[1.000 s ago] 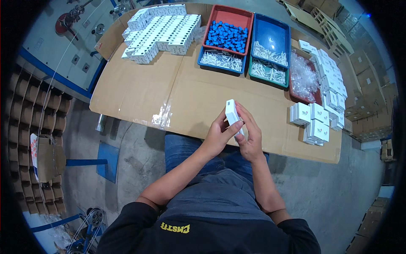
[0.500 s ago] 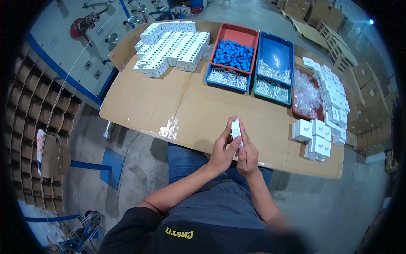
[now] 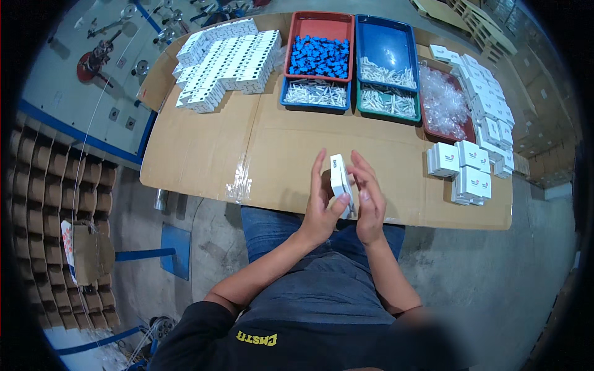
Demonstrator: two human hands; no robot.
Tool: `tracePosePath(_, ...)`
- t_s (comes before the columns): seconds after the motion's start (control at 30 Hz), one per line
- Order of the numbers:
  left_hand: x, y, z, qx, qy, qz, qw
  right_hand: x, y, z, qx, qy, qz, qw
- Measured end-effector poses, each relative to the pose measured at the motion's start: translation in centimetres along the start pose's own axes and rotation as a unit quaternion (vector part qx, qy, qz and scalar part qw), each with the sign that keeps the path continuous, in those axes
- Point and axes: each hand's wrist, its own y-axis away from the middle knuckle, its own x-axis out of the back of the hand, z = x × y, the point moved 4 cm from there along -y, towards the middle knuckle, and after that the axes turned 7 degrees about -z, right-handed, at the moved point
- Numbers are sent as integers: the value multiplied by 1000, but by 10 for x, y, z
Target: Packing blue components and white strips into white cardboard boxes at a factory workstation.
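Note:
A small white box (image 3: 337,175) stands on edge between my hands, above the front edge of the cardboard-covered table. My left hand (image 3: 320,213) holds it low down, thumb across its near end and the index finger stretched up apart from it. At the box's lower end, a flap or second layer seems to stand slightly away from it. My right hand (image 3: 370,207) is open on the right side of the box, its fingers spread and slightly bent. Whether its fingertips touch the box is hard to see.
White boxes in rows (image 3: 232,59) stand at the back left. Behind my hands are a red tray (image 3: 322,26) of blue pieces and blue trays (image 3: 385,43) with white sticks. Clear plastic wrappers (image 3: 442,102) fill another tray. More white boxes (image 3: 473,179) are stacked at right.
My hands have parted from around the white box; the right fingers have opened away from it. The box stays in my left hand. The whole view has shifted slightly.

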Motion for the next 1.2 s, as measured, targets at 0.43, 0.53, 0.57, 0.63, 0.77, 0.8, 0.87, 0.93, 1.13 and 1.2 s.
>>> tracePosePath(0.43, 17, -5, 8, -118, -374, -75, 917, 4, -3, 4, -200, -138, -51, 969)
tracePosePath(0.53, 28, 0, -3, 13, -172, -25, 985, 0, -11, 4, -156, -132, -35, 978)
tracePosePath(0.57, 33, 5, -13, 114, -4, 10, 993, 0, -14, 1, -115, -119, -18, 986)
tracePosePath(0.63, 46, 10, -25, 162, 72, 44, 983, 4, -16, 2, -106, -104, -27, 989)
tracePosePath(0.77, 39, 7, -11, 333, 186, -25, 924, 0, -22, -9, -62, 123, -180, 974)
tracePosePath(0.8, 39, 7, -10, 329, 189, -32, 925, -4, -21, -11, -65, 181, -221, 956)
tracePosePath(0.87, 39, 5, -15, 306, 205, -51, 928, -6, -20, -13, -49, 166, -202, 964)
tracePosePath(0.93, 31, 5, -11, 270, 170, -29, 947, -8, -19, -17, -36, 151, -175, 972)
tracePosePath(1.13, 26, 12, -11, 221, 351, 12, 910, -14, -12, -11, -27, 160, -78, 984)
tracePosePath(1.2, 29, 12, -20, 269, 337, 9, 902, -18, -6, -9, -15, 162, -87, 983)
